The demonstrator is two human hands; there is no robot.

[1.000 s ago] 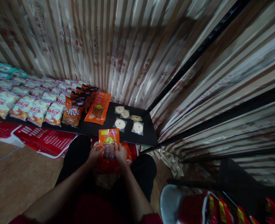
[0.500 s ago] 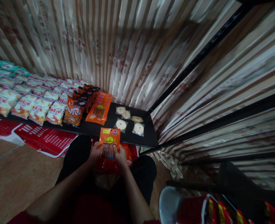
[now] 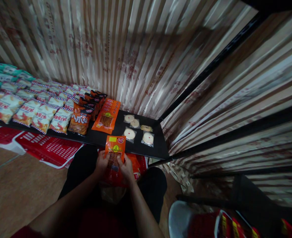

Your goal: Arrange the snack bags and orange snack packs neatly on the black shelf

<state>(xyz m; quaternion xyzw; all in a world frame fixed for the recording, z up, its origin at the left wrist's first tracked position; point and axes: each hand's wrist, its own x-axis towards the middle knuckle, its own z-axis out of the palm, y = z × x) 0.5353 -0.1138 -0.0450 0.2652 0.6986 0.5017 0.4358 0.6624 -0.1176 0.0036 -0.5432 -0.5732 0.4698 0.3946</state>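
Note:
Between my two hands I hold an orange snack packet [image 3: 115, 147] with brown sticks showing through its clear window. My left hand [image 3: 102, 162] is closed on its left edge, and my right hand [image 3: 126, 167] grips the lower right side, thumb on the front. Below them, on my lap, more orange packets [image 3: 133, 164] lie in a red bag or basket, partly hidden by my hands. On the black shelf [image 3: 151, 152] just beyond, a similar orange packet [image 3: 106, 117] lies flat beside several round wrapped biscuits [image 3: 129, 134].
Rows of white snack bags [image 3: 43, 117] and an orange-black bag [image 3: 79, 120] fill the shelf's left side. Red baskets [image 3: 49, 148] sit beneath. Black metal bars [image 3: 210, 71] cross the right side before a striped curtain [image 3: 141, 59]. A pale tub [image 3: 179, 218] stands at lower right.
The held packet has turned slightly, its right edge swinging back, and my right hand has shifted a little left along with it. The camera view has moved slightly.

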